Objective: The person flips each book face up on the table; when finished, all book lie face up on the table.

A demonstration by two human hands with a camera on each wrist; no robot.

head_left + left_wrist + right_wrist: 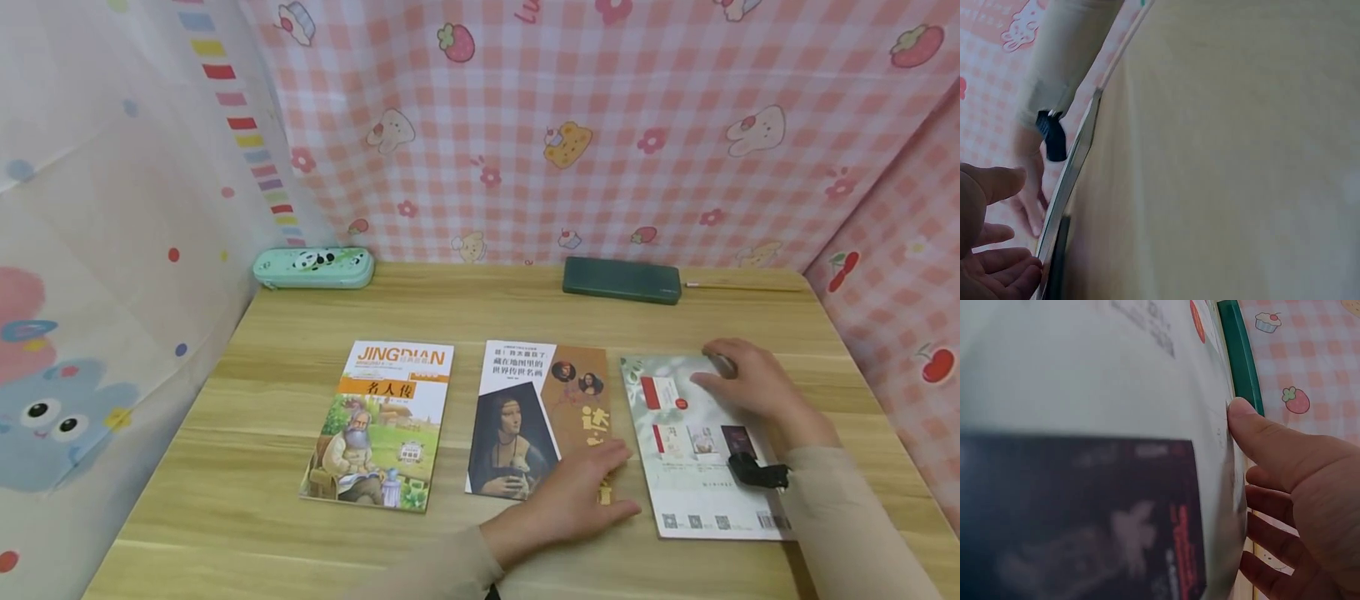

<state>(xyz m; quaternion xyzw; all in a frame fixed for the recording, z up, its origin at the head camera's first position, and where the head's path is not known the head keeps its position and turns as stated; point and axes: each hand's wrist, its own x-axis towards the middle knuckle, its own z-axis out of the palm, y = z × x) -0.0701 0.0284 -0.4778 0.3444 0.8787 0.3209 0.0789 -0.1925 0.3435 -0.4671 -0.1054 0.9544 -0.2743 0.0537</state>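
A pale grey-green book (701,492) lies at the right with its back cover up, showing small book pictures and a row of QR codes. My right hand (757,387) is over its upper right part; in the right wrist view, the thumb (1254,419) and fingertips are right at the book's edge. My left hand (570,504), fingers apart, overlaps the lower right of the middle book (517,433), which has a portrait cover and a brown strip. Its fingertips point toward the pale book's left side. Farther left lies an orange-and-white book (382,442) with a seated bearded figure.
On the wooden table (247,417), a mint pencil case (313,268) with a panda sits at the back left. A dark green case (622,280) and a thin pencil (742,287) lie along the back right, before a pink checked curtain (495,125).
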